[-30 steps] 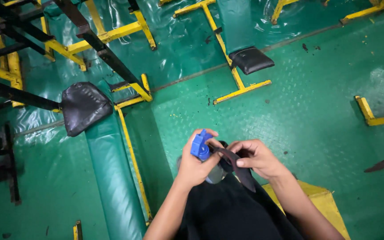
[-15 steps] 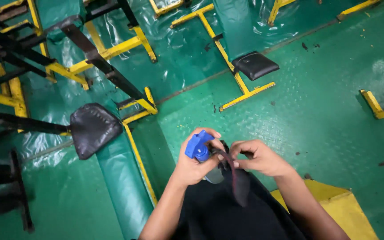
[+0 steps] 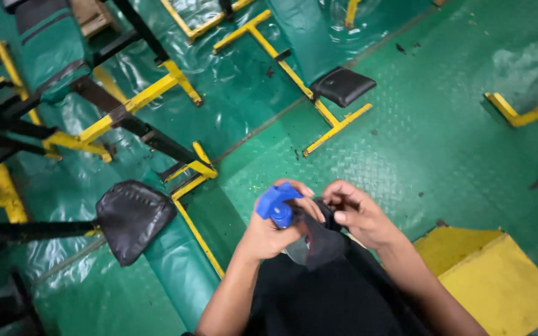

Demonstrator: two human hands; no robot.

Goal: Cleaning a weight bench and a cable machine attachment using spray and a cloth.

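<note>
My left hand (image 3: 268, 231) grips a spray bottle with a blue trigger head (image 3: 273, 205); its pale body shows just below my fingers. My right hand (image 3: 357, 214) pinches a dark flat piece of material (image 3: 322, 239) that folds against the bottle between both hands. Both hands are held close together above my dark-clothed lap (image 3: 325, 298), over the green studded floor (image 3: 418, 143).
Yellow and black metal frames (image 3: 157, 93) with black padded seats (image 3: 133, 216) (image 3: 342, 85) stand to the left and ahead. A green padded roll (image 3: 182, 274) lies by my left arm. A yellow box (image 3: 499, 280) sits at lower right. Shiny green plastic sheeting (image 3: 238, 87) covers the far floor.
The view has tilted and shifted. My right hand has drawn the dark piece in, so it now bunches against the bottle instead of hanging down as a long strip.
</note>
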